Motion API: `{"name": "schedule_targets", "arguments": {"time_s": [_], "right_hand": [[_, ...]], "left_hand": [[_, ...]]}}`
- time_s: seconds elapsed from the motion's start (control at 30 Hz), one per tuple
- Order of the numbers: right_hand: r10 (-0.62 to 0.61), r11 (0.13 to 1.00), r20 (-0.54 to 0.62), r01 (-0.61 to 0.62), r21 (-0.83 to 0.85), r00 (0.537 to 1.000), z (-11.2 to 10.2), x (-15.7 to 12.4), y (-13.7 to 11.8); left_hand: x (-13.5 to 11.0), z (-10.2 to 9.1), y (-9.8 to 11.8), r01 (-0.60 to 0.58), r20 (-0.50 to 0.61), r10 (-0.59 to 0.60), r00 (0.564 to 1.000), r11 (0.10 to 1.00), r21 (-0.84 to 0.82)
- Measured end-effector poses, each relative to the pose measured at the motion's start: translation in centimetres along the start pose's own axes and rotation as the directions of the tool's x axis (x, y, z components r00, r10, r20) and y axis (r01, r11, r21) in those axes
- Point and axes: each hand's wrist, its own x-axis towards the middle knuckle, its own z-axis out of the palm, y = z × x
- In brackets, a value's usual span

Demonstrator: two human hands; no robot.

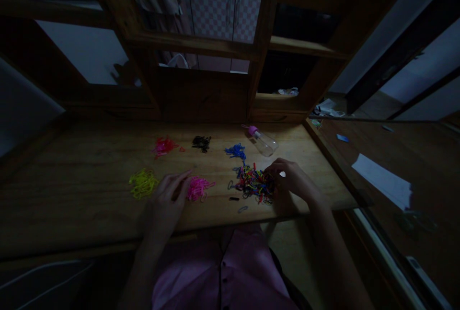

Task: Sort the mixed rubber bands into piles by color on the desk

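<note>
My right hand is at the right side of a mixed pile of small coloured loop-shaped pieces. Its fingers are bent in a pinch, and what lies between the tips is too small and dark to make out. My left hand hovers beside a pink heap of the pieces, index finger stretched out and thumb apart, nothing visible in it. Single-colour heaps lie around: yellow, red, black and blue. A loose black piece and a grey loop rest near the table edge.
A clear bottle with a purple cap lies on its side behind the mixed pile. The wooden table backs onto a shelf unit. To the right, white paper and a blue card lie on another wooden surface.
</note>
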Motion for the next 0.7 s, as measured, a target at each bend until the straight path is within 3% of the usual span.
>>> {"name": "schedule_targets", "arguments": {"time_s": [0.13, 0.3, 0.5, 0.7], "right_hand": [[0.007, 0.999, 0.104, -0.002, -0.042, 0.995, -0.2, 0.9, 0.3], [-0.002, 0.997, 0.090, 0.008, -0.071, 0.996, 0.0, 1.5, 0.7], [0.092, 0.995, 0.121, -0.096, 0.031, 0.988, -0.8, 0.8, 1.4], [0.046, 0.982, 0.102, -0.063, 0.177, 0.994, -1.9, -0.1, 1.4]], "left_hand": [[0.0, 0.1, 0.0, -0.006, -0.001, 0.006, 1.000, 1.000, -0.001], [0.0, 0.3, -0.3, -0.006, -0.008, 0.006, 1.000, 1.000, 0.019], [0.0, 0.3, -0.5, 0.004, -0.002, -0.004, 1.000, 1.000, 0.013], [0.1, 0.2, -0.3, -0.007, -0.001, 0.007, 1.000, 1.000, -0.012]]}}
